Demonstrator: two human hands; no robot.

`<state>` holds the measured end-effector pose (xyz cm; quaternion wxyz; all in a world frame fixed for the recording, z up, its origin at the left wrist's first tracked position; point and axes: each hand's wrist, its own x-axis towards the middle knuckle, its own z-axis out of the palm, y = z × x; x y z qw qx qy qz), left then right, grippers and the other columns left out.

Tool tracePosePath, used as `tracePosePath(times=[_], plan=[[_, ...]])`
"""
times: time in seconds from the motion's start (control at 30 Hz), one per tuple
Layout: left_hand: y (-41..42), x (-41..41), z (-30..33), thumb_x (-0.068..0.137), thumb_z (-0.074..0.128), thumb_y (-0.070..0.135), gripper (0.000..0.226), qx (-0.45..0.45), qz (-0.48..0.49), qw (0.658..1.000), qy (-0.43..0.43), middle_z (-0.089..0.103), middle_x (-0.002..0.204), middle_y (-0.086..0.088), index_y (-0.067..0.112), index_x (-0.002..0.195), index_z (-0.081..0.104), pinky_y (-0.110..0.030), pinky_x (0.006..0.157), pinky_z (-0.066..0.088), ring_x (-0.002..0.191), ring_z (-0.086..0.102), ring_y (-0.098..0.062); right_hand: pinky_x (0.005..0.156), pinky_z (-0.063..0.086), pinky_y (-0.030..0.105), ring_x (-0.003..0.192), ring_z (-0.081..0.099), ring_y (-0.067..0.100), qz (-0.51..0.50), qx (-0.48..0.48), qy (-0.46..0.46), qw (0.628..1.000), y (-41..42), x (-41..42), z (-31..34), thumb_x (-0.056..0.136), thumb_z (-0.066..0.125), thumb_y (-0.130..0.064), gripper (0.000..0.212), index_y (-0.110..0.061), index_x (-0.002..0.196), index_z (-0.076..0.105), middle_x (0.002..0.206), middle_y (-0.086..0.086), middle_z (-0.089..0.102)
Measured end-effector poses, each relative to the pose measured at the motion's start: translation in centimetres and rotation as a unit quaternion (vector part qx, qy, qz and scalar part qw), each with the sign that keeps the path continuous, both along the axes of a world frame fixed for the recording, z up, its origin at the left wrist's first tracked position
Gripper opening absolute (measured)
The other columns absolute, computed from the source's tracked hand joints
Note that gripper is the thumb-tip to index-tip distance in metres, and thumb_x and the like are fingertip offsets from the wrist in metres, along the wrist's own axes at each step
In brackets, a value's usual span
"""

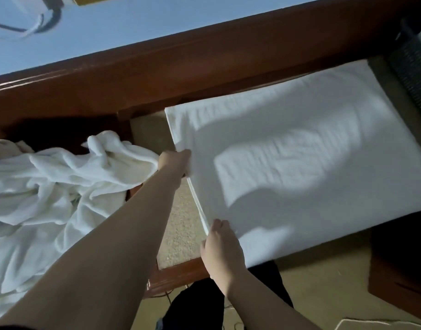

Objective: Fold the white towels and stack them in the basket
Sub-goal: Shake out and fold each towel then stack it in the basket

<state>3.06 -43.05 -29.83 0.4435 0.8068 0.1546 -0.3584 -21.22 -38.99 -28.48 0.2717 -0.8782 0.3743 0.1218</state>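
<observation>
A white towel [300, 158] lies spread flat, folded double, over carpet in the right half of the head view. My left hand [175, 161] grips its left edge near the far corner, fingers curled under the cloth. My right hand [220, 244] holds the same edge near the closer corner, fingers on top, thumb side hidden. A heap of crumpled white towels [57, 186] lies at the left, beside my left forearm. No basket is clearly in view.
A dark wooden frame [157, 75] runs diagonally behind the towel, with a pale blue surface [109, 27] above it. Beige carpet [181, 210] shows between heap and towel. A dark ribbed object [412, 67] stands at the far right.
</observation>
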Motion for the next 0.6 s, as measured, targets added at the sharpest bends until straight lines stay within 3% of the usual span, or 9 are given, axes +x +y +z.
tracePosePath(times=[0.07, 0.13, 0.23, 0.3, 0.4, 0.5, 0.6], plan=[[-0.4, 0.4, 1.1, 0.070, 0.070, 0.020, 0.025, -0.009, 0.000, 1.000, -0.004, 0.071, 0.079, -0.012, 0.006, 0.090, 0.072, -0.047, 0.068, 0.063, 0.081, 0.076, -0.035, 0.075, 0.055, 0.030, 0.092, 0.068, 0.024, -0.014, 0.025, -0.001, 1.000, -1.1, -0.5, 1.1, 0.097, 0.061, -0.029, 0.025, -0.012, 0.115, 0.055, 0.103, 0.007, 0.060], [-1.4, 0.6, 2.7, 0.078, 0.070, 0.018, 0.020, -0.012, 0.002, 1.000, -0.023, 0.072, 0.080, -0.010, 0.005, 0.093, 0.071, -0.045, 0.070, 0.064, 0.076, 0.075, -0.031, 0.081, 0.051, 0.034, 0.099, 0.065, 0.025, -0.050, 0.044, -0.022, 0.998, -2.4, -1.2, 2.2, 0.105, 0.044, -0.031, 0.021, -0.018, 0.121, 0.047, 0.107, 0.005, 0.058], [-4.3, 0.7, 5.1, 0.084, 0.065, 0.013, 0.005, -0.025, -0.018, 0.998, -0.061, 0.071, 0.080, -0.006, 0.010, 0.086, 0.066, -0.039, 0.067, 0.066, 0.072, 0.073, -0.025, 0.071, 0.040, 0.034, 0.087, 0.060, 0.025, -0.164, 0.110, -0.067, 0.978, -5.0, -2.1, 3.9, 0.105, 0.041, -0.022, 0.004, -0.020, 0.104, 0.044, 0.094, 0.003, 0.057], [-7.3, 0.5, 6.9, 0.085, 0.060, 0.015, 0.012, -0.037, -0.050, 0.994, -0.095, 0.061, 0.069, -0.003, 0.012, 0.076, 0.052, -0.032, 0.061, 0.058, 0.062, 0.067, -0.024, 0.061, 0.033, 0.032, 0.070, 0.055, 0.016, -0.245, 0.145, -0.132, 0.950, -7.5, -3.2, 5.2, 0.105, 0.043, -0.017, 0.009, -0.022, 0.097, 0.043, 0.080, 0.000, 0.054], [-11.9, -0.2, 9.1, 0.086, 0.058, 0.022, 0.010, -0.052, -0.103, 0.984, -0.139, 0.063, 0.065, -0.001, 0.015, 0.079, 0.053, -0.032, 0.063, 0.058, 0.058, 0.072, -0.023, 0.058, 0.044, 0.022, 0.076, 0.061, 0.005, -0.264, 0.147, -0.208, 0.930, -11.6, -5.7, 6.9, 0.106, 0.052, -0.027, 0.001, -0.026, 0.106, 0.051, 0.086, -0.007, 0.062], [-15.5, -1.5, 9.2, 0.084, 0.061, 0.026, 0.020, -0.051, -0.103, 0.985, -0.127, 0.073, 0.082, -0.002, 0.013, 0.099, 0.066, -0.033, 0.071, 0.065, 0.068, 0.077, -0.022, 0.067, 0.046, 0.015, 0.088, 0.062, -0.001, -0.254, 0.208, -0.119, 0.937, -15.3, -8.2, 6.7, 0.100, 0.061, -0.047, 0.020, -0.036, 0.113, 0.052, 0.104, -0.020, 0.062], [-17.5, -3.4, 7.9, 0.081, 0.061, 0.019, 0.035, -0.024, -0.080, 0.994, -0.068, 0.073, 0.094, -0.007, 0.011, 0.115, 0.060, -0.035, 0.074, 0.066, 0.077, 0.077, -0.023, 0.064, 0.045, 0.019, 0.086, 0.061, 0.002, -0.205, 0.236, 0.006, 0.950, -18.2, -11.7, 5.2, 0.094, 0.065, -0.033, 0.013, -0.027, 0.105, 0.058, 0.098, -0.012, 0.064]])
